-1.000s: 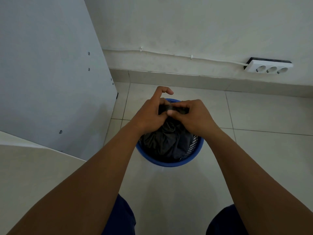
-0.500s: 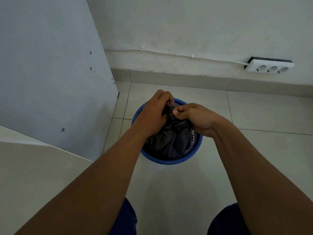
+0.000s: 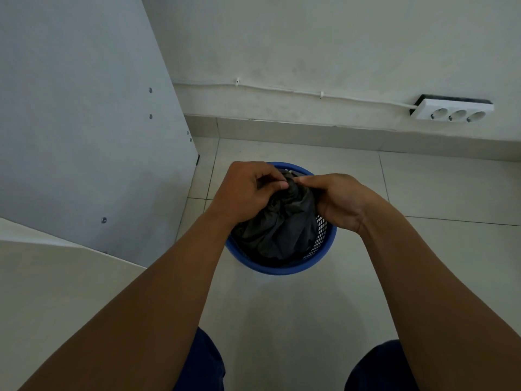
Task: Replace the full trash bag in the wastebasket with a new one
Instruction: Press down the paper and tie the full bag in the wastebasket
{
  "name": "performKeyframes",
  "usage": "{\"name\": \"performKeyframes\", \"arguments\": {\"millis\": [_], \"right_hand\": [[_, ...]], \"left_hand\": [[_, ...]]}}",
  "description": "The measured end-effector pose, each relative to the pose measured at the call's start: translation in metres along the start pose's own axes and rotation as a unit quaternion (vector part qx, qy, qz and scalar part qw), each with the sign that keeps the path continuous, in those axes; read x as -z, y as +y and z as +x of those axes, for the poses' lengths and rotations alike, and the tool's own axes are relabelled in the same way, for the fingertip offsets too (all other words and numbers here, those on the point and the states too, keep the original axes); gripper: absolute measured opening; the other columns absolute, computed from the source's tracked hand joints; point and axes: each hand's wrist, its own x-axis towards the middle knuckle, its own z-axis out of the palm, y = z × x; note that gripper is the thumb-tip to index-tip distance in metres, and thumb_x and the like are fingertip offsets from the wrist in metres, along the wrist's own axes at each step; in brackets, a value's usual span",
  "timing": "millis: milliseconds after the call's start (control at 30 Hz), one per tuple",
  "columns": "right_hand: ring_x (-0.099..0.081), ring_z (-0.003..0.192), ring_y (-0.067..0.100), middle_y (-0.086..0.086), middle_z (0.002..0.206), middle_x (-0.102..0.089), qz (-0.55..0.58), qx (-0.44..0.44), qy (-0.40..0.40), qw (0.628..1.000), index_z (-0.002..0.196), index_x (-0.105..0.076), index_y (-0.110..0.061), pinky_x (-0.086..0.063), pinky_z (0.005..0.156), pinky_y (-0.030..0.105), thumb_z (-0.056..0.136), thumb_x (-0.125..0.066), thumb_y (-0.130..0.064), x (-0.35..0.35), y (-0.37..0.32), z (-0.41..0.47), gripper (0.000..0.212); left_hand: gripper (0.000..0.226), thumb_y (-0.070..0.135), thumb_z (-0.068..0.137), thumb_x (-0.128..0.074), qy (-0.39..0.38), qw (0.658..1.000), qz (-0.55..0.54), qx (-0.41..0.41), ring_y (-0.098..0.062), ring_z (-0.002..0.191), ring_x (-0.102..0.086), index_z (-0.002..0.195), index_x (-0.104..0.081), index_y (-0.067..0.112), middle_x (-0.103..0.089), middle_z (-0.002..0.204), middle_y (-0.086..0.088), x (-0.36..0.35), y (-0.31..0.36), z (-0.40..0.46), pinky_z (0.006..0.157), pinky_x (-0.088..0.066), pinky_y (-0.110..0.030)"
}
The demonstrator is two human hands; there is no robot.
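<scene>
A round blue mesh wastebasket stands on the tiled floor at the centre of the head view. A dark grey trash bag fills it, its top gathered into a twisted neck at the far rim. My left hand is closed around that neck from the left. My right hand pinches the bag's top from the right, thumb and fingers pressed on the plastic. Both hands hide the bag's opening and most of the far rim.
A white cabinet panel rises at the left, close to the basket, with a pale countertop below it. A white triple socket strip and its cable run along the back wall. My knees in dark blue trousers show at the bottom.
My left index finger, raised a second ago, has curled down onto the bag. Both hands have drawn the bag's top into a tighter neck, and my right hand has rotated outward.
</scene>
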Motion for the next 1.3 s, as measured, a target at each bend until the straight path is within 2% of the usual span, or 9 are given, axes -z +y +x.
{"name": "performKeyframes", "arguments": {"millis": [267, 433, 600, 700, 867, 933, 1067, 1200, 1300], "right_hand": [[-0.073, 0.092, 0.022, 0.011, 0.098, -0.078, 0.004, 0.015, 0.121, 0.992, 0.107, -0.075, -0.003, -0.059, 0.071, 0.027, 0.092, -0.064, -0.001, -0.001, 0.006, 0.009, 0.019], [-0.074, 0.093, 0.022, 0.008, 0.095, -0.078, -0.065, 0.058, 0.219, 0.972, 0.095, -0.078, -0.008, -0.060, 0.081, 0.027, 0.087, -0.071, 0.001, 0.009, 0.012, 0.007, 0.014], [-0.074, 0.087, 0.018, 0.004, 0.089, -0.077, -0.159, 0.100, 0.301, 0.935, 0.089, -0.080, -0.016, -0.060, 0.079, 0.024, 0.085, -0.077, -0.006, 0.009, 0.018, 0.011, 0.011], [-0.072, 0.088, 0.016, 0.000, 0.090, -0.077, -0.224, 0.118, 0.333, 0.908, 0.088, -0.081, -0.022, -0.060, 0.087, 0.031, 0.085, -0.079, -0.013, 0.014, 0.017, 0.014, 0.010], [-0.071, 0.085, 0.014, -0.003, 0.090, -0.074, -0.338, 0.187, 0.321, 0.865, 0.096, -0.078, -0.026, -0.060, 0.088, 0.037, 0.090, -0.073, -0.014, 0.007, 0.018, 0.012, 0.014], [-0.072, 0.088, 0.016, 0.000, 0.096, -0.074, -0.314, 0.209, 0.289, 0.880, 0.108, -0.073, -0.026, -0.060, 0.086, 0.037, 0.090, -0.073, -0.013, 0.004, 0.014, 0.009, 0.023], [-0.073, 0.097, 0.024, 0.007, 0.104, -0.075, -0.143, 0.172, 0.207, 0.952, 0.117, -0.067, -0.016, -0.060, 0.087, 0.036, 0.085, -0.075, 0.000, -0.001, 0.003, 0.000, 0.037], [-0.075, 0.087, 0.020, 0.005, 0.091, -0.078, -0.195, 0.233, 0.199, 0.932, 0.100, -0.075, -0.009, -0.061, 0.082, 0.030, 0.086, -0.076, -0.006, -0.010, 0.005, -0.005, 0.015], [-0.075, 0.082, 0.015, 0.001, 0.086, -0.078, -0.267, 0.286, 0.186, 0.902, 0.096, -0.078, -0.010, -0.060, 0.078, 0.024, 0.085, -0.078, -0.010, -0.018, 0.008, -0.006, 0.011]], "left_hand": [[0.005, 0.015, 0.083, -0.079, -0.025, 1.000, 0.011, 0.013, -0.007, 0.076, -0.066, 0.081, -0.075, 0.014, -0.072, 0.079, 0.007, 0.007, -0.006, 0.000, 0.073, -0.052, -0.019], [0.004, 0.018, 0.084, -0.079, -0.042, 0.999, 0.017, 0.029, -0.006, 0.078, -0.067, 0.082, -0.076, 0.015, -0.072, 0.079, 0.008, 0.013, -0.013, -0.004, 0.075, -0.054, -0.024], [0.006, 0.022, 0.083, -0.080, -0.054, 0.997, 0.024, 0.053, -0.011, 0.082, -0.066, 0.079, -0.075, 0.023, -0.071, 0.080, 0.012, 0.016, -0.020, -0.006, 0.080, -0.056, -0.038], [0.008, 0.019, 0.084, -0.080, -0.056, 0.996, 0.012, 0.070, -0.008, 0.080, -0.067, 0.078, -0.075, 0.022, -0.071, 0.078, 0.013, 0.020, -0.022, -0.007, 0.081, -0.056, -0.033], [0.002, 0.024, 0.090, -0.073, -0.052, 0.993, -0.017, 0.105, 0.002, 0.078, -0.064, 0.088, -0.072, 0.023, -0.070, 0.083, 0.015, 0.010, -0.009, -0.003, 0.071, -0.046, -0.010], [0.006, 0.027, 0.092, -0.070, -0.028, 0.993, -0.028, 0.108, 0.002, 0.080, -0.063, 0.091, -0.071, 0.021, -0.069, 0.085, 0.012, 0.005, -0.004, -0.001, 0.070, -0.045, -0.006], [0.009, 0.027, 0.092, -0.069, 0.020, 0.997, -0.019, 0.074, -0.004, 0.087, -0.061, 0.091, -0.067, 0.019, -0.066, 0.094, 0.006, 0.003, -0.003, 0.003, 0.077, -0.048, -0.011], [0.015, 0.029, 0.095, -0.066, 0.026, 0.998, -0.026, 0.058, -0.005, 0.082, -0.062, 0.092, -0.066, 0.015, -0.068, 0.088, 0.006, -0.003, 0.003, 0.005, 0.073, -0.049, -0.015], [0.017, 0.028, 0.097, -0.063, 0.041, 0.997, -0.027, 0.056, -0.009, 0.071, -0.062, 0.090, -0.062, 0.013, -0.067, 0.076, 0.002, -0.009, 0.009, 0.007, 0.064, -0.047, -0.018]]}}
